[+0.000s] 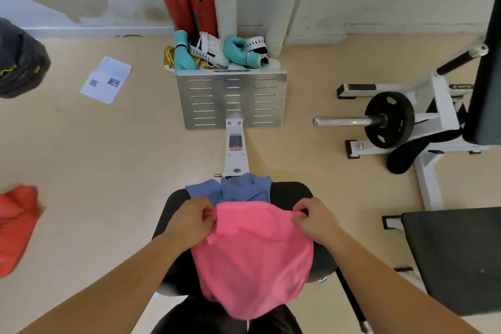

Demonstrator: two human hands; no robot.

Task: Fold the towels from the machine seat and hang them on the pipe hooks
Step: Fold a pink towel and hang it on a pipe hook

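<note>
Beige floor (108, 157) all round us, a white wall ahead, and we're looking straight down over the black seat (290, 192) of a gym machine. Our left hand (189, 218) has its fingers (207, 214) curled in tight, pinching the pink towel (252, 257) at its far left corner. Our right hand (315, 218) matches it at the far right corner, with the cloth bunched inside the curled grip. The top edge runs between the two hands, and the towel spreads back toward us across the middle of the seat and over our dark lap. Whether it lies on the seat or hangs just above it, we cannot tell.

Just beyond the pink one, a blue towel (233, 188) sits crumpled on the far edge of the seat, its near side hidden behind the pink cloth. From there a white machine arm (235, 152) runs out to a slotted metal footplate (230, 100). Teal and white gloves (235, 53) are piled behind the plate, and two red cylinders (189, 8) lean on the wall.

Off to the left, a sheet of paper (106, 80) lies on the floor, with a red cloth (16, 225) at the frame's edge. To the right we have a black weight plate (389, 119) on a bar, and a dark pad (455, 257) nearer us.
</note>
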